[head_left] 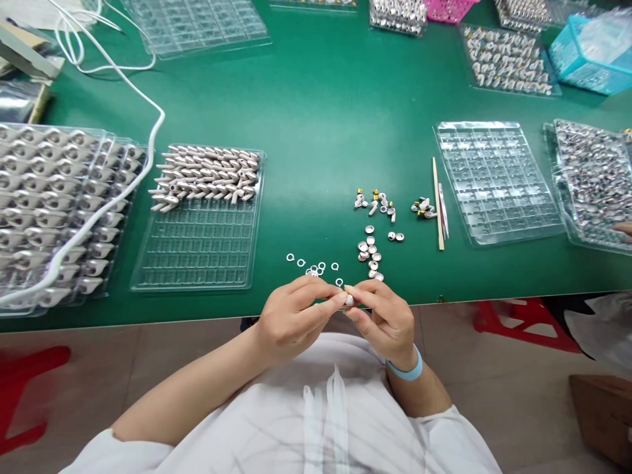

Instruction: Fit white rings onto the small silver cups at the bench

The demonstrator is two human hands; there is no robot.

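At the table's front edge, my left hand [299, 313] and my right hand [388, 319] meet fingertip to fingertip. Between them they pinch a small rounded earbud shell [349, 301], pale grey and shiny, partly covered by the fingers. Just beyond my left hand lie several thin white rings [322, 266]. Loose round earbud caps [372, 249] are scattered beyond my right hand. Farther back sit a few earbud pieces with stems and yellow bits [374, 207]. A wooden stick [438, 204] and metal tweezers [444, 210] lie side by side to the right.
On the left, a clear tray [197, 247] is partly filled with earbud stems [205, 171], beside stacked trays of shells [49, 197] crossed by a white cable [160, 122]. A clear tray [498, 181] and a filled tray [592, 178] are on the right, with another person's fingers [625, 230].
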